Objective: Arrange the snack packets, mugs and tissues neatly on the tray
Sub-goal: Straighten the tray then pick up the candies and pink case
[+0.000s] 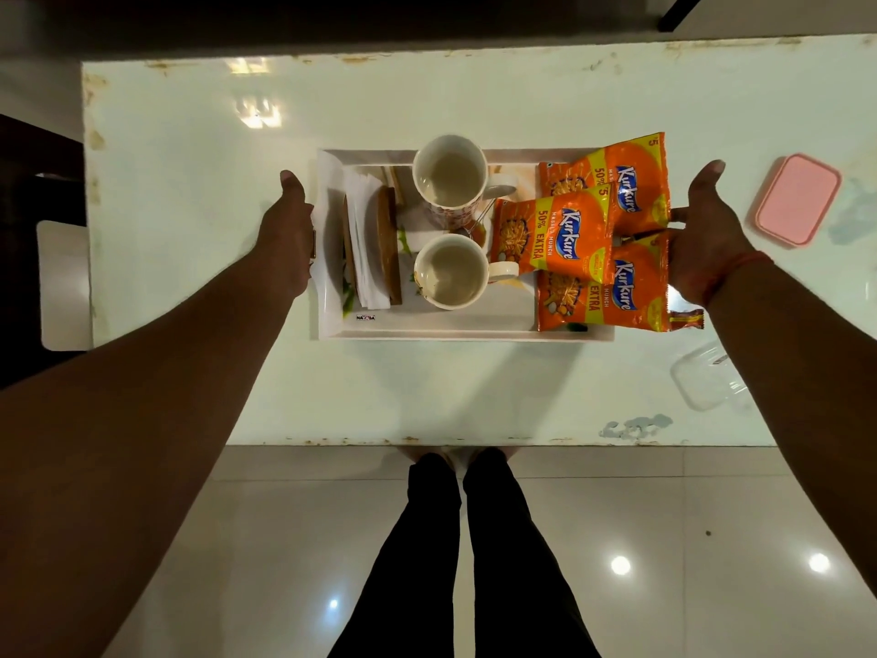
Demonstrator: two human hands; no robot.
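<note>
In the head view, the white tray [429, 325] stands in the middle of the table [190, 182], with everything already on it. The left hand [287, 230] is at the left end of the tray and the right hand [707, 235] is at the right end. Both thumbs point away from the person. The fingers are hidden under the hands, so I cannot tell whether they grip the tray or only touch it.

I think the arranging is almost done and the tray may be lifted or shifted next. The risk is on the right side: the packets overlap and hang over the tray's right rim, so a tilt or a push from the right hand could make them slide off. The mugs stand close together and could knock.

Counted: three orange snack packets [550, 239], two mugs [450, 175], both upright, and one tissue stack [363, 239] in a wooden holder at the left end. Near the right edge of the table lies one pink lid [797, 199] and one clear box [707, 377].
</note>
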